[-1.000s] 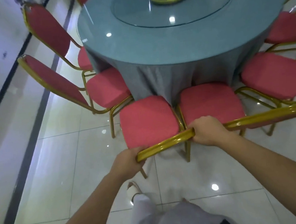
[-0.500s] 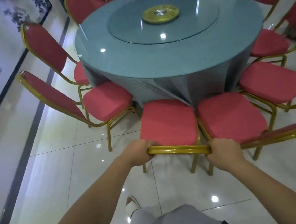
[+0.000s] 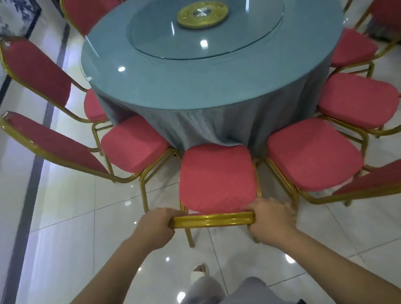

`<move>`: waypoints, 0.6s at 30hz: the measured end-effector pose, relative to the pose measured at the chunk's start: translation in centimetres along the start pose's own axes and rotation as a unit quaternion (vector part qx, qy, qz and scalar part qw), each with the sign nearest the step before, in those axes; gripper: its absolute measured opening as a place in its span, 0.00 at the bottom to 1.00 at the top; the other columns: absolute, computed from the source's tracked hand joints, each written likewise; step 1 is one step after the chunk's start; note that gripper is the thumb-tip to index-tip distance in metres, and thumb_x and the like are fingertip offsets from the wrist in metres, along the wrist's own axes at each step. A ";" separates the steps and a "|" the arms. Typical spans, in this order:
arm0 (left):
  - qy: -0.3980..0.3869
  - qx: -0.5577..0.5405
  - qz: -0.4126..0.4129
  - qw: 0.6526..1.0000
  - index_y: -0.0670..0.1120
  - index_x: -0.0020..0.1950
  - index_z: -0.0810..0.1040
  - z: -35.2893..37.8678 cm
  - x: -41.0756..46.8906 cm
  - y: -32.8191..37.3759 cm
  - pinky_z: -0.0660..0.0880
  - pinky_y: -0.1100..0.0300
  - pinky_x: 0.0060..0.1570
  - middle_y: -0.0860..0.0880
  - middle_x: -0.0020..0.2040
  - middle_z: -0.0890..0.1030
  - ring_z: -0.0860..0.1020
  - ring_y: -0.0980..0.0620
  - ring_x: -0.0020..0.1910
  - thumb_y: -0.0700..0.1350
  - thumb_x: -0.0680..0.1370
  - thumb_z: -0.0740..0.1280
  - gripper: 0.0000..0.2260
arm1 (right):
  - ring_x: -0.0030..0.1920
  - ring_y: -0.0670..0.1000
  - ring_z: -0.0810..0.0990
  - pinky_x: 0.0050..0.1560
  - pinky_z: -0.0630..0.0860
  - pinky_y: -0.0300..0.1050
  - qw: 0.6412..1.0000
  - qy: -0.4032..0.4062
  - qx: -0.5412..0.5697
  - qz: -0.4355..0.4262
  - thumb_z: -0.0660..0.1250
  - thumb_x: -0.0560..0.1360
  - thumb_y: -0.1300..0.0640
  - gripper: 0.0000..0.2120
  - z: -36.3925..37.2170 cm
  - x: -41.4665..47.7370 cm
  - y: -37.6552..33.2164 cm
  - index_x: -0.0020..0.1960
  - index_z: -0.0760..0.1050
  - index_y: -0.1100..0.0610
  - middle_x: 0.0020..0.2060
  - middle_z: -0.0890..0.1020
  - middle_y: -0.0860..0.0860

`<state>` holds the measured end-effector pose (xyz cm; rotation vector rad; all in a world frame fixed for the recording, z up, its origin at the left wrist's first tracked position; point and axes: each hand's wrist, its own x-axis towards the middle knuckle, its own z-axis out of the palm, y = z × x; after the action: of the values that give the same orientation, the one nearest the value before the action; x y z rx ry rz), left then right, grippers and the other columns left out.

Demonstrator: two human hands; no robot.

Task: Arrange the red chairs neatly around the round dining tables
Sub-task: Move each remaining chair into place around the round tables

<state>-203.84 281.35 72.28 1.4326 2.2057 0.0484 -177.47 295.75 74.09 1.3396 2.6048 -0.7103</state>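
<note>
Head view, looking forward and down. We find the red padded chair (image 3: 217,177), framed in glossy gold metal tube, at the 6 o'clock edge of the round table (image 3: 212,82), which is draped in matt blue-grey cloth. The chair's seat front points to 12 o'clock, toward the table's centre, and meets the hanging cloth. Its back stands nearest the person. The gold top rail (image 3: 213,220) of the back gives the long axis we read most plainly, and it runs level from 9 to 3 o'clock. The person's left hand (image 3: 152,224) curls its fingers round the rail's 9 o'clock end, and the right hand (image 3: 270,215) curls round the 3 o'clock end, both with knuckles up. The seat cushion is a rounded square with a fine woven texture. We note the left neighbouring chair (image 3: 132,146) at 8 o'clock and the right neighbouring chair (image 3: 314,153) at 4 o'clock, each seat angled toward the table and just beside the held chair. On the tabletop lies a clear round glass turntable (image 3: 154,36) with a gold disc hub (image 3: 202,16) at its centre. The floor (image 3: 67,226) is glossy white tile showing bright spot reflections.
</note>
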 end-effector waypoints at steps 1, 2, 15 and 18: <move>-0.004 0.003 0.005 1.000 0.63 0.61 0.79 -0.2 0.0 -1.5 0.74 0.67 0.45 0.63 0.45 0.79 0.76 0.59 0.43 0.43 0.77 0.67 0.18 | 0.55 0.50 0.76 0.57 0.67 0.51 1.000 -0.001 0.000 -0.006 0.63 0.71 0.52 0.17 0.6 0.1 -1.0 0.55 0.79 0.36 0.50 0.79 0.41; -0.013 0.005 0.008 1.000 0.64 0.60 0.79 -0.7 0.1 -2.8 0.73 0.68 0.43 0.64 0.44 0.78 0.76 0.59 0.43 0.44 0.77 0.67 0.17 | 0.56 0.50 0.76 0.57 0.68 0.50 1.000 0.002 0.000 -0.014 0.62 0.71 0.51 0.18 1.1 0.3 -2.1 0.57 0.78 0.35 0.51 0.80 0.41; -0.044 -0.006 0.083 0.996 0.59 0.61 0.80 -8.1 8.3 -7.7 0.79 0.52 0.50 0.53 0.50 0.83 0.79 0.50 0.50 0.36 0.72 0.61 0.24 | 0.37 0.52 0.80 0.40 0.81 0.47 0.996 -0.051 0.001 0.079 0.67 0.65 0.51 0.07 -0.6 8.0 -8.1 0.42 0.80 0.47 0.34 0.81 0.46; -0.051 0.021 0.091 0.994 0.57 0.59 0.81 -7.6 7.7 -8.4 0.79 0.53 0.48 0.52 0.48 0.82 0.79 0.50 0.48 0.36 0.72 0.61 0.22 | 0.38 0.51 0.80 0.38 0.77 0.44 0.997 -0.049 -0.024 0.062 0.64 0.65 0.45 0.13 -0.1 7.2 -8.4 0.45 0.81 0.46 0.33 0.80 0.45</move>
<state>-216.61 286.12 73.37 1.6193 2.0011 -0.0086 -188.47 296.90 74.83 1.4016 2.4238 -0.6722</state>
